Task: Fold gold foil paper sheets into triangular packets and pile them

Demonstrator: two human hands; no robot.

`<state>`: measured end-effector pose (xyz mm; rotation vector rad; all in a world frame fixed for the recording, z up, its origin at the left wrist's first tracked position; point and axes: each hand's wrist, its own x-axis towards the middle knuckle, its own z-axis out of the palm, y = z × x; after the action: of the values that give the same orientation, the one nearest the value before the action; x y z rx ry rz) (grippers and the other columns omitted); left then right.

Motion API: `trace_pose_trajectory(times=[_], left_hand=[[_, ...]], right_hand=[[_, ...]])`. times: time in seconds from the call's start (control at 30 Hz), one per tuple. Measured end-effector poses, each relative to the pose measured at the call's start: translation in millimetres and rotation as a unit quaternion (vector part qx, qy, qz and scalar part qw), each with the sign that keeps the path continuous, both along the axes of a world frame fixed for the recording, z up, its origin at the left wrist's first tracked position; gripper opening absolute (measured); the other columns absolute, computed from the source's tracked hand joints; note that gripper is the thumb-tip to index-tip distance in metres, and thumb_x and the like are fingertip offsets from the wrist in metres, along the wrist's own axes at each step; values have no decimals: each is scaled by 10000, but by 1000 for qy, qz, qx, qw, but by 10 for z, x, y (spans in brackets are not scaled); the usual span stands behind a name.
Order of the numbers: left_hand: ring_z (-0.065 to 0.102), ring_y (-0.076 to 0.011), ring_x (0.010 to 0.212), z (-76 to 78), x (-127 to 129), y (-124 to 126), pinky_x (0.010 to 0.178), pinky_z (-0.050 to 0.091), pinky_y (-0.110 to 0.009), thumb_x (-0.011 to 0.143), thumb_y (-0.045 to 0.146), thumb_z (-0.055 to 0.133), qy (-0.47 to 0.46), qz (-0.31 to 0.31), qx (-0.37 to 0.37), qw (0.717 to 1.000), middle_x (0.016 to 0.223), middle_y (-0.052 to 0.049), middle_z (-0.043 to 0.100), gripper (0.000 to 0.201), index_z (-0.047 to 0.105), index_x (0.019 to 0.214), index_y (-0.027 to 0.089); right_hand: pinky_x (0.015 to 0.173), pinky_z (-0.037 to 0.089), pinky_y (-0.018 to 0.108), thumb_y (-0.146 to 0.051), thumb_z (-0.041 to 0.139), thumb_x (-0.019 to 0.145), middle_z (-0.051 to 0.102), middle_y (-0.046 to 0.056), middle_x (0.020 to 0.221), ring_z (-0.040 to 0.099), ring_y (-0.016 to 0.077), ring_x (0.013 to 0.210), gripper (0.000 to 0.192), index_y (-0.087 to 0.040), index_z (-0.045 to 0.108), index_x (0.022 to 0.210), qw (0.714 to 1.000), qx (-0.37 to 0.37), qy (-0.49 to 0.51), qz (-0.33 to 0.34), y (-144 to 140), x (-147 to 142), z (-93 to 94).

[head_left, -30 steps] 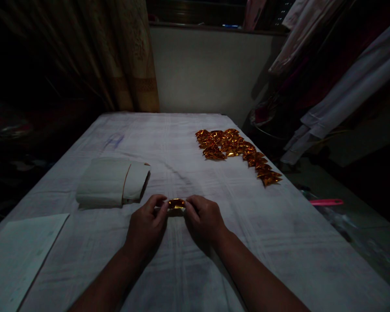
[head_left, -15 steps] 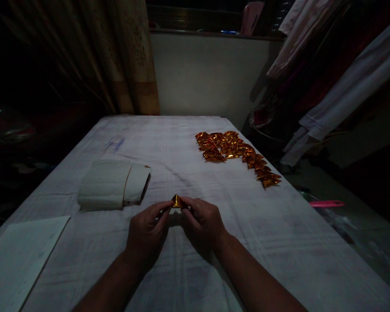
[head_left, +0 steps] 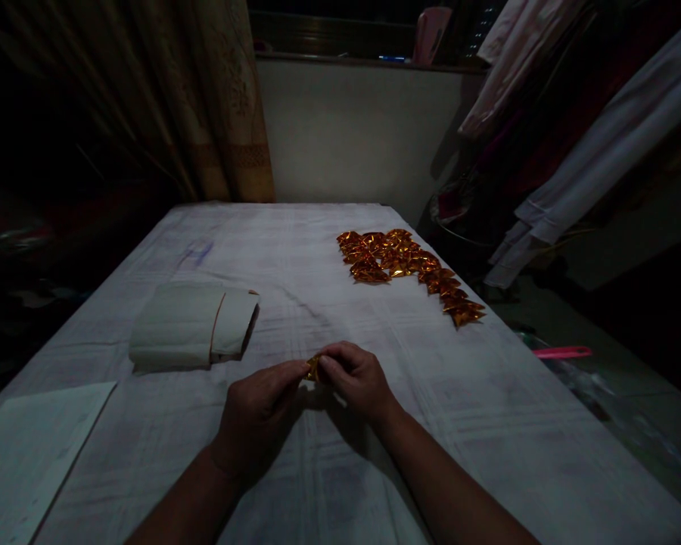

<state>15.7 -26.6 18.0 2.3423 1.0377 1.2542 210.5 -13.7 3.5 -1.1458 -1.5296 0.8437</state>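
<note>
A small piece of folded gold foil paper (head_left: pixel 313 369) is pinched between my two hands, just above the cloth. My left hand (head_left: pixel 264 412) grips its left end with thumb and fingers pressed together. At its right end, my right hand (head_left: pixel 356 382) holds it with the thumb on the near side. The fingers cover much of the piece. Farther back on the right lies a pile of folded gold foil pieces (head_left: pixel 397 253), with a row of them trailing toward the right edge.
A pale paper bundle (head_left: pixel 175 325) with an orange band round it lies left of my hands. A white sheet (head_left: pixel 39 446) is at the near left. Plaid cloth (head_left: pixel 232 235) covers the table. Clothes (head_left: pixel 590 159) hang beyond the right edge, above a pink handle (head_left: pixel 561 353).
Both hands have come slightly nearer to me with the foil piece. It has tilted, and my right thumb now presses on its near side. The whole view has shifted a little.
</note>
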Motion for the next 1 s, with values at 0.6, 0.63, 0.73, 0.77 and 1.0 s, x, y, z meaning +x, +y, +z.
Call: trace_pose_trajectory(times=[0.6,0.63,0.73,0.77,1.0], left_hand=[[658,-140,558,67,82,-4,553,483,-225,916,389,541,26,127,-180,975,678,3,735,277,726,793,222],[649,-141,546,65,79,5,540,471,-226,906,402,536,22,136,-195,971,665,5,728,288,720,775,222],[638,-149,538,44,75,19,520,451,-232,885,442,536,9,150,-263,953,639,8,709,311,711,762,216],[639,-153,544,35,78,20,522,453,-235,879,452,542,3,149,-287,946,635,8,705,316,709,760,212],[641,-172,584,19,109,36,535,467,-248,838,450,557,-43,145,-342,927,624,-4,688,308,688,710,203]], right_hand=[[679,506,250,-326,489,939,722,28,799,673,165,753,256,-197,705,895,995,-74,-60,29,-3,37,47],[673,504,250,-332,496,936,725,26,800,673,164,744,254,-198,709,903,995,-73,-60,32,-12,38,60],[638,481,240,-319,552,899,717,13,749,656,152,686,209,-200,717,849,991,-87,-88,46,-37,41,101],[626,471,236,-313,563,889,709,9,723,649,148,669,204,-199,717,818,990,-93,-101,43,-44,41,111],[593,416,228,-330,515,947,695,7,659,637,141,626,318,-204,716,735,977,-97,-188,35,-70,39,120]])
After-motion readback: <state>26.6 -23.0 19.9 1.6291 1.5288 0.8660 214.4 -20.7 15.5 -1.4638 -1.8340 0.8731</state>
